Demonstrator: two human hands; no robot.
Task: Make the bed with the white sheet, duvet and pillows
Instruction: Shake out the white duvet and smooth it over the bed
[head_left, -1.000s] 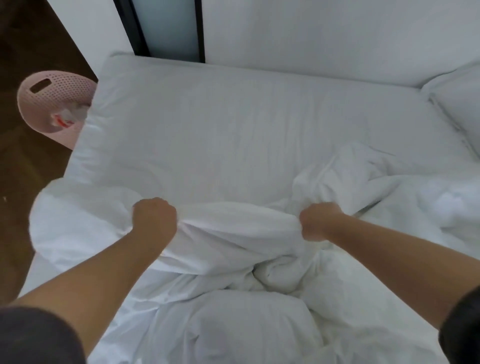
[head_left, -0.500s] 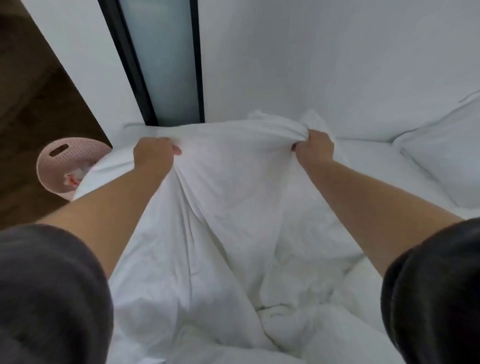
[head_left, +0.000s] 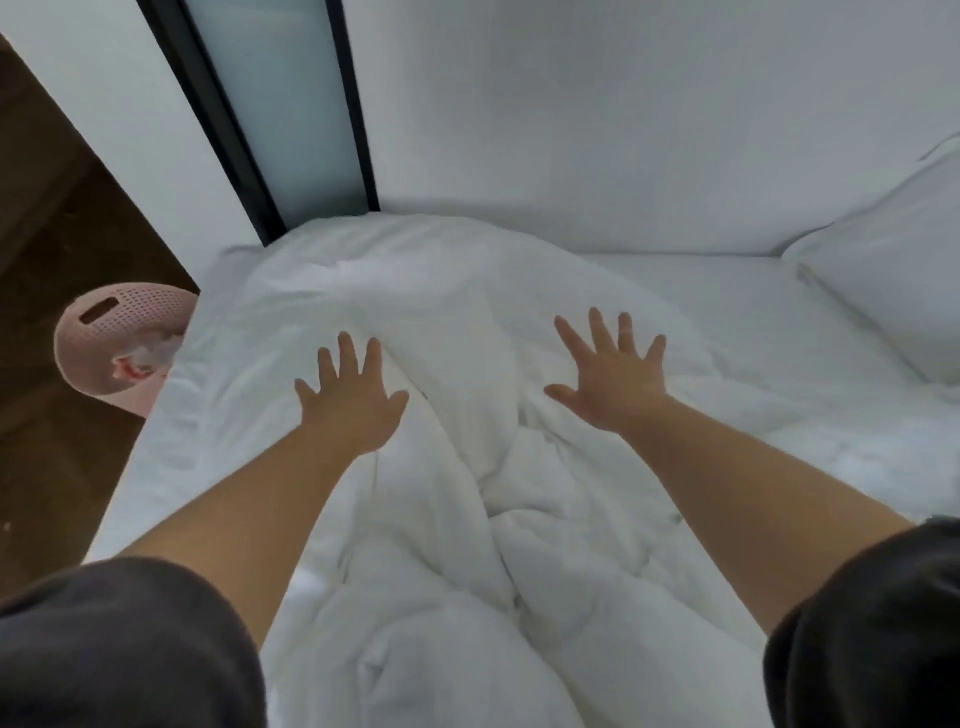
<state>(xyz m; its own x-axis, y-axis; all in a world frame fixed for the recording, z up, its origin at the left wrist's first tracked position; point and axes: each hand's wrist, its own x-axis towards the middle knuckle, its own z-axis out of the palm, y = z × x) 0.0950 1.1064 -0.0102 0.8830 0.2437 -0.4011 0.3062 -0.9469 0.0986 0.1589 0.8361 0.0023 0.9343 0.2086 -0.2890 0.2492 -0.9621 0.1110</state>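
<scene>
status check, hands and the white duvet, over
Left hand and right hand open, fingers spread, gripping nothing. Rumpled white duvet bunched mid-bed, not spread flat. White pillow at right; nothing in the way.

Both arms are reaching forward, bare from the elbow down, with dark sleeves covering the upper arms at the lower corners. The left hand (head_left: 353, 402) is spreading its fingers (head_left: 347, 353) wide, palm down, gripping nothing. The right hand (head_left: 613, 384) is doing likewise, fingers (head_left: 597, 332) splayed and thumb pointing inward. The two hands are lying well apart, at nearly level height.
</scene>
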